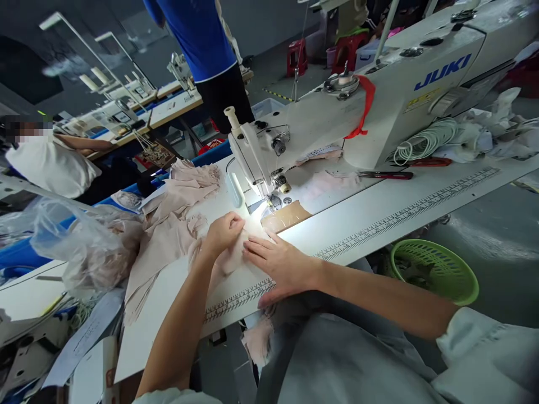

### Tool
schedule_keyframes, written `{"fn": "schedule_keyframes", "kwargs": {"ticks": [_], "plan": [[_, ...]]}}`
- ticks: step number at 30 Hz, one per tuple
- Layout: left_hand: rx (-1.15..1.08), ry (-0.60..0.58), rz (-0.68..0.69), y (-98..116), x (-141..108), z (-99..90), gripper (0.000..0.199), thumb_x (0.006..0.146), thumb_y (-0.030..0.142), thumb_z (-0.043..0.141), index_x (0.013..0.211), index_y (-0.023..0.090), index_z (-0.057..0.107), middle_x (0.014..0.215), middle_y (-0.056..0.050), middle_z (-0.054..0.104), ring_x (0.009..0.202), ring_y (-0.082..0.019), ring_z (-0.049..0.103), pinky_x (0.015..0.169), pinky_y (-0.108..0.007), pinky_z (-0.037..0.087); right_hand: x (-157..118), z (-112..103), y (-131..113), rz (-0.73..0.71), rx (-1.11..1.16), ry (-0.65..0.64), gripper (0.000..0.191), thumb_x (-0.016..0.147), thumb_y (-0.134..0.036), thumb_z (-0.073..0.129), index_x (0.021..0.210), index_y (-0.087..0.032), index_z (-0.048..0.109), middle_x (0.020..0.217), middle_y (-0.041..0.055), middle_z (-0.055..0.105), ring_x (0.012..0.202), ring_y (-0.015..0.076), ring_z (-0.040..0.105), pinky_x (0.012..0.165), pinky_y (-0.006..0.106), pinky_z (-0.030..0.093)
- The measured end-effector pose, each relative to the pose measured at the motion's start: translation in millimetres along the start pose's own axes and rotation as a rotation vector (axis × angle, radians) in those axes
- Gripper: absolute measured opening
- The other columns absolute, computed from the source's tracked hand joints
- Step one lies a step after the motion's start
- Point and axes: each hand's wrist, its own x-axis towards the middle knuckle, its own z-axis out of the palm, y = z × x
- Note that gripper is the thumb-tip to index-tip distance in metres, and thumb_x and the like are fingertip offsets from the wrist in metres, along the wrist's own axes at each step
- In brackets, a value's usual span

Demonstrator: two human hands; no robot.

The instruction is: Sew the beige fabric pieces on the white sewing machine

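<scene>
Pale pink fabric (236, 253) lies on the white sewing table, just in front of the lit needle area of a sewing machine (250, 148). My left hand (224, 233) has its fingers curled together at the fabric's far left edge, pinching it. Flat on the right side of the same piece rests my right hand (284, 262), fingers stretched out and thumb apart. Beyond the right fingertips, a tan taped strip (286, 217) sits beside the presser foot (269, 203). Part of the fabric is hidden under my hands.
Cut pink pieces (168, 224) are heaped at left, beside a plastic bag (101, 247). Tweezers (385, 175) and a coil of cord (427, 140) lie at right. A printed ruler (404, 213) follows the front edge. A green basket (435, 269) stands below. Two people are beyond.
</scene>
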Motion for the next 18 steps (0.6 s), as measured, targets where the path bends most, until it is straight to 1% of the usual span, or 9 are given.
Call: {"fn": "schedule_keyframes", "kwargs": {"ticks": [2, 4, 6, 8, 11, 13, 14, 16, 18], "plan": [[-0.135, -0.091, -0.023, -6.7, -22.2, -7.5, 0.026, 0.085, 0.047, 0.054, 0.079, 0.022, 0.059, 0.056, 0.005, 0.054, 0.056, -0.015, 0.049, 0.058, -0.027, 0.039, -9.4, 5.9, -11.5, -0.021, 0.009, -0.009, 0.085, 0.086, -0.067, 0.067, 0.145, -0.008, 0.052, 0.134, 0.0199, 0.062, 0.128, 0.033, 0.051, 0.115, 0.055, 0.034], [-0.257, -0.167, -0.079, -18.4, -55.4, -19.2, 0.033, 0.085, 0.054, 0.056, 0.08, 0.022, 0.058, 0.047, 0.007, 0.046, 0.047, -0.013, 0.041, 0.052, -0.025, 0.033, -25.9, 7.2, -22.4, -0.039, 0.031, 0.023, 0.054, 0.094, -0.048, 0.067, 0.133, -0.012, 0.061, 0.118, 0.0142, 0.067, 0.113, 0.0276, 0.057, 0.107, 0.049, 0.041], [-0.339, -0.257, -0.15, -33.5, -99.3, -34.2, 0.038, 0.085, 0.06, 0.059, 0.08, 0.022, 0.06, 0.045, 0.008, 0.043, 0.044, -0.011, 0.037, 0.049, -0.024, 0.03, -47.0, 4.1, -33.8, -0.031, 0.162, 0.076, 0.018, 0.102, -0.027, 0.055, 0.109, -0.017, 0.069, 0.1, 0.0084, 0.07, 0.099, 0.0216, 0.058, 0.095, 0.039, 0.046], [-0.381, -0.364, -0.23, -48.8, -149.9, -48.6, 0.042, 0.085, 0.063, 0.062, 0.077, 0.022, 0.062, 0.046, 0.007, 0.042, 0.043, -0.01, 0.035, 0.047, -0.023, 0.03, -68.9, -1.3, -45.0, 0.027, 0.467, 0.114, 0.026, 0.106, -0.022, 0.045, 0.093, -0.019, 0.068, 0.087, 0.0048, 0.069, 0.086, 0.0171, 0.058, 0.084, 0.033, 0.047], [-0.444, -0.475, -0.372, -65.9, -221.4, -56.2, 0.047, 0.083, 0.069, 0.062, 0.077, 0.022, 0.065, 0.051, 0.005, 0.045, 0.043, -0.01, 0.035, 0.046, -0.023, 0.031, -98.1, -2.1, -56.8, 0.277, 1.063, -0.006, 0.032, 0.106, -0.04, 0.047, 0.092, -0.02, 0.067, 0.081, 0.002, 0.068, 0.073, 0.0135, 0.058, 0.071, 0.027, 0.047], [-0.448, -0.515, -0.428, -74.4, -253.7, -44.1, 0.049, 0.082, 0.071, 0.062, 0.078, 0.023, 0.067, 0.056, 0.003, 0.05, 0.045, -0.011, 0.04, 0.048, -0.024, 0.035, -114.1, 10.9, -60.1, 0.518, 1.335, -0.114, 0.04, 0.101, -0.055, 0.053, 0.088, -0.02, 0.067, 0.078, 0.0011, 0.066, 0.07, 0.0134, 0.058, 0.065, 0.026, 0.046], [-0.433, -0.528, -0.436, -78.9, -263.3, -32.2, 0.048, 0.082, 0.07, 0.061, 0.078, 0.023, 0.067, 0.058, 0.002, 0.053, 0.047, -0.012, 0.043, 0.05, -0.025, 0.037, -121.2, 22.2, -60.3, 0.639, 1.408, -0.12, 0.045, 0.096, -0.062, 0.056, 0.086, -0.02, 0.066, 0.078, 0.001, 0.065, 0.071, 0.0141, 0.058, 0.065, 0.026, 0.047], [-0.394, -0.53, -0.414, -88.9, -269.5, 1.1, 0.044, 0.085, 0.065, 0.06, 0.077, 0.022, 0.068, 0.058, 0.001, 0.055, 0.053, -0.015, 0.049, 0.055, -0.027, 0.041, -133.8, 52.0, -57.6, 0.855, 1.45, -0.046, 0.053, 0.088, -0.072, 0.061, 0.082, -0.02, 0.065, 0.078, 0.0018, 0.065, 0.074, 0.0165, 0.059, 0.068, 0.028, 0.049], [-0.374, -0.512, -0.356, -99.6, -262.5, 40.9, 0.039, 0.087, 0.059, 0.058, 0.076, 0.023, 0.067, 0.064, 0.0, 0.061, 0.062, -0.018, 0.057, 0.062, -0.028, 0.045, -144.4, 85.2, -50.5, 1.035, 1.388, 0.06, 0.058, 0.083, -0.078, 0.059, 0.083, -0.02, 0.064, 0.08, 0.0038, 0.067, 0.076, 0.0193, 0.062, 0.068, 0.031, 0.051]]}}
